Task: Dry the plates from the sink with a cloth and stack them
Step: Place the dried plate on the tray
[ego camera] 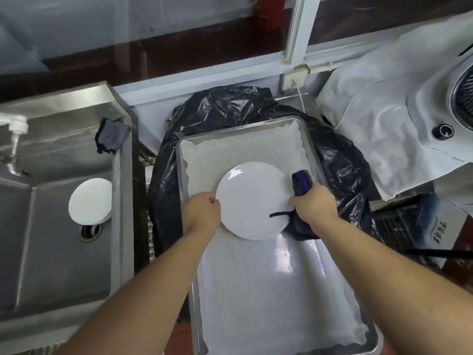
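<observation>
Here, centre frame: left hand (pixel 203 210) gripping plate's (pixel 253 201) left rim, right hand (pixel 313 201) pinching right rim while clutching dark cloth (pixel 300 184). Plate hovering over or resting on lined tray (pixel 281 290), cannot tell which. More plates (pixel 89 201) lying in sink (pixel 51 265), left of frame.
</observation>
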